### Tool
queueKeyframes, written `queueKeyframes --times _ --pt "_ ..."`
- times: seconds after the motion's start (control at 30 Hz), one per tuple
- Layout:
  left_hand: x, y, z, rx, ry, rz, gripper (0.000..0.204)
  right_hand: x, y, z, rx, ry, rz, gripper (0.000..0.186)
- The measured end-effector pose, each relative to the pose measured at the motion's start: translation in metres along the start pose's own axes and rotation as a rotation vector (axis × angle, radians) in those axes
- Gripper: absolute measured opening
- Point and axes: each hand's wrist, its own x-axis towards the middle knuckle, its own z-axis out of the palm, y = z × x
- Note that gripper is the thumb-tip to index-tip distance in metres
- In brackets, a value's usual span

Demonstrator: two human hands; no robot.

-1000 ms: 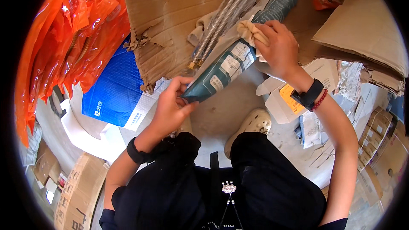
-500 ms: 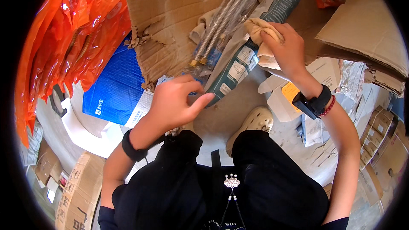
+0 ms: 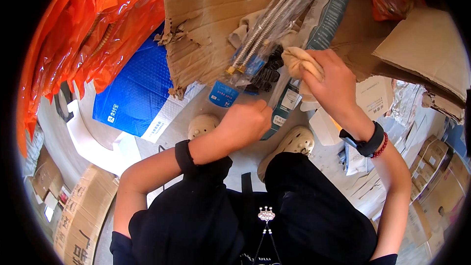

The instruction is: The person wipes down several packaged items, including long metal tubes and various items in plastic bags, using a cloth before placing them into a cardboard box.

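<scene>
We have the bag (image 3: 320, 33), long and green, slanting out of the carton (image 3: 360, 29): its far end lies between the torn left flap (image 3: 206, 24) and the right flap (image 3: 427, 51), while its near end juts past the carton's near edge, over the floor (image 3: 245, 162) beside the right shoe (image 3: 299, 142). Our right hand (image 3: 334, 79) pinches the cloth (image 3: 297, 63) between thumb and fingers at the bag's middle; how hard it presses we cannot tell. Our left hand (image 3: 249, 123) has its fingers curled in at the bag's near end, and we cannot tell whether it grips the film or merely sits beside it. We judge the film thin and slick; since the bag keeps a straight line, whatever is inside is probably fairly stiff and of modest weight. We would wrap a palm round its middle or support it underneath, since a pinch of loose film may slide or tear. The cloth looks soft and light, easy to bunch. The hoses (image 3: 265, 29), in a clear sleeve along the bag's left side, look springy and are better held round both together.
</scene>
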Motion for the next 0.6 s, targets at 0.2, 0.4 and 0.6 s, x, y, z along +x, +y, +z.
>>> queueKeyframes --times 0.2,0.4,0.6 --pt "0.004 0.01 -0.007 -0.143 0.1 0.114 0.015 0.01 0.0 -0.016 0.287 0.172 0.167 0.044" --pt "-0.012 0.001 -0.009 -0.676 0.063 -0.095 0.024 0.025 0.028 -0.023 0.186 0.302 0.022 0.04" --pt "-0.034 -0.023 0.018 -0.815 0.012 -0.268 0.027 0.021 0.024 0.006 -0.045 0.032 0.117 0.038"
